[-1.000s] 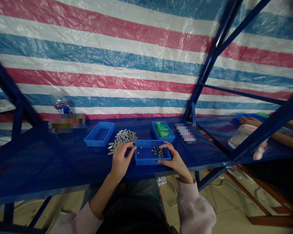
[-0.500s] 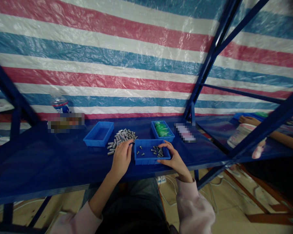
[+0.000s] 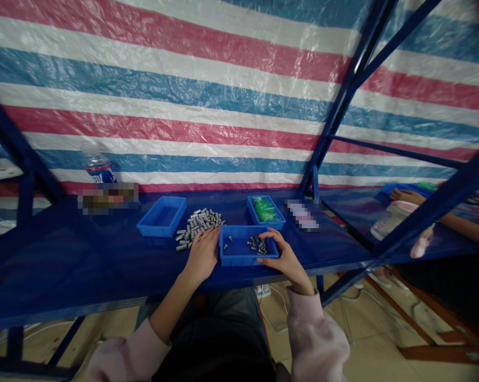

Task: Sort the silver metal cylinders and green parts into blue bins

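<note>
In the head view a shallow blue bin [image 3: 239,259] stands near the table's front edge, with several small metal screws [image 3: 257,245] inside, mostly toward its right end. My right hand [image 3: 279,253] grips the bin's right end, fingers over the rim and thumb at the front corner. Against the left end lies my left hand [image 3: 203,254], its fingers stretched forward and apparently touching the wall. Just beyond those fingers is a loose pile of short metal cylinders [image 3: 199,222], partly hidden by the hand.
Behind the pile, to the left, is another blue bin [image 3: 162,216]. A smaller blue bin [image 3: 277,225] holds green plastic-wrapped material. A blurred-out flat item [image 3: 302,215] lies right of it. A bottle [image 3: 99,168] stands back left. Blue frame posts [image 3: 334,116] rise right; a co-worker's hand [image 3: 408,196] is beyond.
My left hand has moved slightly right, from over the edge of the cylinder pile to the bin's left end. One loose screw no longer shows at its earlier spot. My right hand keeps its grip.
</note>
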`<state>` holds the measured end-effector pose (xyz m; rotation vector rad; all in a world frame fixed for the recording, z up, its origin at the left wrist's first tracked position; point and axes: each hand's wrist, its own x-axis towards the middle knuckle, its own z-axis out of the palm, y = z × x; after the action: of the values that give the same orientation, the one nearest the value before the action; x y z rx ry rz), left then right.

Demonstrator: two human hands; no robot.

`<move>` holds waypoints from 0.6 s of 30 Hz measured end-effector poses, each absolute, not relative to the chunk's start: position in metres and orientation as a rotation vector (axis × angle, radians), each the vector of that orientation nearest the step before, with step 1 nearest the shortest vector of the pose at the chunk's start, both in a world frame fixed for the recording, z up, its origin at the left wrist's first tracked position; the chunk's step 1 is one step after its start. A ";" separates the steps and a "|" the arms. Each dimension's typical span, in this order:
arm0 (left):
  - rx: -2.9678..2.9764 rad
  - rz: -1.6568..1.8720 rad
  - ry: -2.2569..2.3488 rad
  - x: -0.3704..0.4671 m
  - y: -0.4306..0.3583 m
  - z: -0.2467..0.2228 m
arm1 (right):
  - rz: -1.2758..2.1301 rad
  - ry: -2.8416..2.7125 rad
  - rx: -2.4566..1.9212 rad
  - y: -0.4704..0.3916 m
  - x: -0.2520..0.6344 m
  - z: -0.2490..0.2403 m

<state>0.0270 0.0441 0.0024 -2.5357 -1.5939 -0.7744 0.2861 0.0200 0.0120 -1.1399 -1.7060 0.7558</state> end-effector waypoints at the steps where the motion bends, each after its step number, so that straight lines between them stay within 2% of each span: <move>1: -2.519 -0.784 -1.601 0.028 0.043 0.004 | 0.756 -1.706 -1.141 0.020 0.286 0.012; 18: -2.382 -0.787 -1.700 0.029 0.039 0.003 | 0.732 -1.713 -1.152 0.020 0.285 0.014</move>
<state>0.0290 0.0391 0.0034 -2.3818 -1.7000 -0.7870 0.2853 0.0203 0.0141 -1.1522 -1.7131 0.7318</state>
